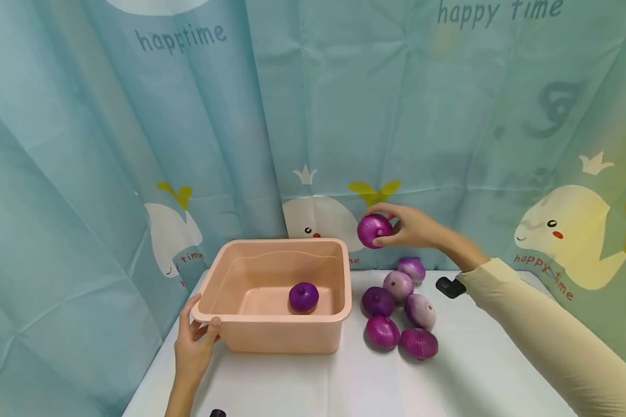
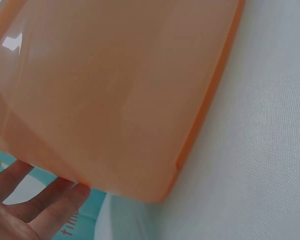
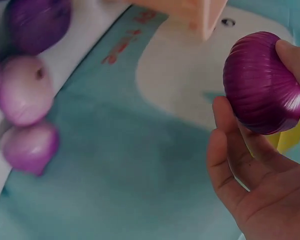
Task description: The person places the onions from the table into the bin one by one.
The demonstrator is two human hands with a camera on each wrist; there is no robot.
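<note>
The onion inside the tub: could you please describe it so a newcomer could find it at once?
On the white table stands a peach plastic tub, its near left corner held by the left hand. One dark purple onion lies alone on its floor, the only onion neither on the table nor in a hand.

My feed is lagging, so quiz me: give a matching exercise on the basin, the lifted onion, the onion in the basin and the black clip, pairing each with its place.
Things:
1. pink basin
2. lifted onion
3. onion in the basin
4. black clip

Places:
A. on the basin floor, alone
B. on the table, by the right sleeve
C. held in the air by the right hand
D. gripped at its near corner by the left hand

Pairs: 1-D, 2-C, 3-A, 4-B
</note>
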